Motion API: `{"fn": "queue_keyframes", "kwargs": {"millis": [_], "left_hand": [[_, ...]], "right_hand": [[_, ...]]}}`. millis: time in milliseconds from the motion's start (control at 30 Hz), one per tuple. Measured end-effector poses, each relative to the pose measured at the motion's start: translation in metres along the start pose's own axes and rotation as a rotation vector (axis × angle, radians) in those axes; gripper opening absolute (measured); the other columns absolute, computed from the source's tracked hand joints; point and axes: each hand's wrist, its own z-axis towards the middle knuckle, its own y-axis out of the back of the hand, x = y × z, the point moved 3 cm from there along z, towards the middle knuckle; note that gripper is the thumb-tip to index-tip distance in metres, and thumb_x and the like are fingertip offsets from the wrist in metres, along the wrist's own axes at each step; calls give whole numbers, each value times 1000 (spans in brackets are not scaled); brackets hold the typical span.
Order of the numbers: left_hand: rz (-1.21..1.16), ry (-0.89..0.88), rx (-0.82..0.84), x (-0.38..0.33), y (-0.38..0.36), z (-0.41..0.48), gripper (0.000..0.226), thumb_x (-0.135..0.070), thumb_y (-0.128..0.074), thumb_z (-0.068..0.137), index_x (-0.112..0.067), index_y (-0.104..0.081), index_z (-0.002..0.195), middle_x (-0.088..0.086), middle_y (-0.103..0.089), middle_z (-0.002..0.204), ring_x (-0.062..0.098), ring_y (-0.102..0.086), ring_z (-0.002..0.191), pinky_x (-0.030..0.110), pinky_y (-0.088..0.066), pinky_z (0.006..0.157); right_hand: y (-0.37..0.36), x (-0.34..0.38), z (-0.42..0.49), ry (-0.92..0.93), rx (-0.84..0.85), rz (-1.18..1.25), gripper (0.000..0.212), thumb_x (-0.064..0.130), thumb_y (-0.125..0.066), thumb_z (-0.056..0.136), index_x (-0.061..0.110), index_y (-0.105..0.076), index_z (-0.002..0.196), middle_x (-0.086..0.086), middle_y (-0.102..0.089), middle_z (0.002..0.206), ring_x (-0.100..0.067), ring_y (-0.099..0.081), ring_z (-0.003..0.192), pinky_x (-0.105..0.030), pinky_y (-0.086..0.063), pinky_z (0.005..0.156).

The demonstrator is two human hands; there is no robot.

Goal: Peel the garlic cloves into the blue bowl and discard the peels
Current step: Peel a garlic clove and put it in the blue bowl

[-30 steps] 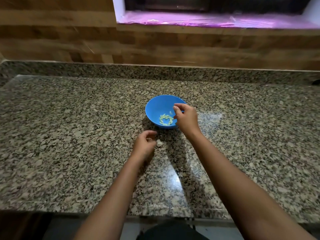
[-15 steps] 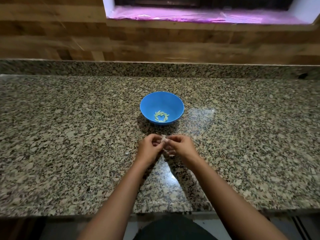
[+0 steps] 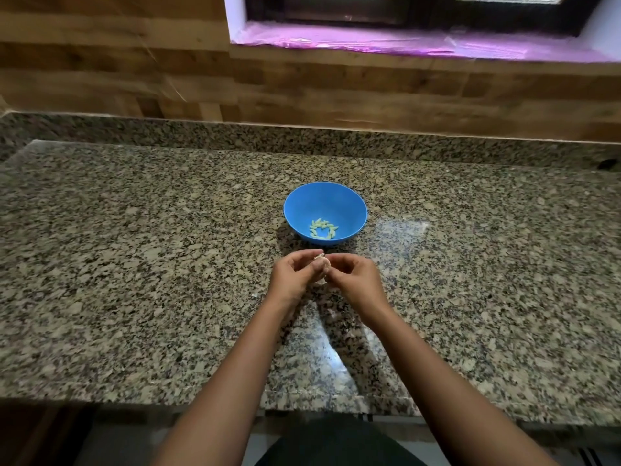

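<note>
both hands meet just in front of the blue bowl (image 3: 325, 213), above the granite table (image 3: 134, 264), and between them they pinch one garlic clove (image 3: 321, 264) that looks pale and papery, so it seems to carry its skin yet. the left hand (image 3: 291, 276) curls its fingers and thumb round the near side of the clove, and the right hand (image 3: 353, 279) closes thumb and forefinger on the far side, the two hands touching at the tips. the bowl stands upright on the table, apart from the hands, with a small ring of peeled cloves (image 3: 323, 228) lying in its bottom. by my reading the step in hand is the peeling itself, mid-batch: some cloves are done, this one is not. the next move would call for a firm hold with one hand while the other nips and pulls the skin free, then a short reach forward to drop the bare clove into the bowl without knocking its rim. a tiny pale fleck (image 3: 254, 295) lies on the table left of the left wrist, perhaps a scrap of peel; i cannot tell for sure. where the peels are to go is not in view.
</note>
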Motion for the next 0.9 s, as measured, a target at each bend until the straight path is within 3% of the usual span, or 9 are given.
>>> {"fn": "queue_keyframes", "kwargs": {"millis": [100,300,433,533,667,767,900], "left_hand": [[-125,27,-3,0,1,0,19,1,-63,84,-1,-64,103,9,-70,85,10,-68,67,20,-56,62],[-184,38,44,0,-1,0,20,8,-57,85,1,-65,102,6,-72,81,11,-69,70,20,-57,68],[-145,31,35,2,-6,1,25,9,-57,85,4,-63,109,8,-70,82,9,-68,68,18,-56,66],[-151,58,51,4,-9,0,21,4,-59,86,4,-64,106,5,-72,80,10,-69,70,17,-54,63],[-110,94,23,7,-9,2,16,2,-64,83,3,-66,99,7,-71,79,14,-69,70,22,-57,67],[-59,119,14,11,-6,3,18,2,-65,81,7,-65,99,7,-71,75,14,-68,67,21,-56,63],[7,124,34,13,-2,5,8,4,-63,83,3,-66,91,6,-70,73,14,-67,66,22,-56,62]], "right_hand": [[0,4,-1,-28,41,108,10,6,-61,88,8,-69,95,-5,-72,79,-12,-69,69,-21,-55,66],[4,6,1,-87,52,188,11,1,-62,86,-3,-68,95,-13,-70,79,-16,-67,66,-22,-55,64],[6,7,2,-47,1,25,5,4,-64,85,5,-69,84,-12,-70,77,-19,-66,70,-31,-57,73],[7,2,5,11,-53,-233,10,17,-68,84,8,-69,82,-7,-71,76,-18,-69,73,-35,-58,73],[5,1,3,146,-78,-553,17,22,-63,86,6,-65,85,-1,-63,75,-12,-56,66,-20,-43,56],[3,-2,2,143,-59,-583,16,21,-62,87,5,-63,85,-1,-59,73,-9,-51,63,-17,-38,52],[3,-5,7,53,-4,-529,14,18,-63,86,5,-63,84,-7,-66,78,-21,-64,74,-35,-52,66]]}}
